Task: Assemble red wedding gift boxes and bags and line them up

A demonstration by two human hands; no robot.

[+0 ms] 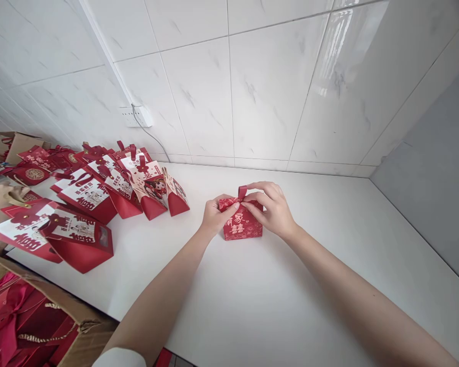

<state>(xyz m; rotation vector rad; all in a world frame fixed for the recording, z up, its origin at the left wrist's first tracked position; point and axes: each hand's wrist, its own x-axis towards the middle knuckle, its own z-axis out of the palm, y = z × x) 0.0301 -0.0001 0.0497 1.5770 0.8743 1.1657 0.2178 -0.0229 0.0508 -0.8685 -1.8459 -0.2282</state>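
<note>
A small red gift box (pixel 244 229) with pale Chinese characters stands upright on the white table, in the middle of the head view. My left hand (pixel 217 214) wraps round its left side, thumb pressed at the top front edge. With thumb and fingers pinched together, my right hand (pixel 270 206) grips the top right, at the base of a dark red ribbon loop (pixel 242 192). The loop sticks up between both hands. My fingers cover part of the box's upper edge, so what exactly they pinch there is partly hidden.
Several red and white gift boxes (pixel 87 196) crowd the table's left side. Another person's hand (pixel 2 204) is at the far left. An open cardboard box (pixel 94 331) with red bags stands at the lower left. A tiled wall with a socket (pixel 135 116) and cable bounds the back.
</note>
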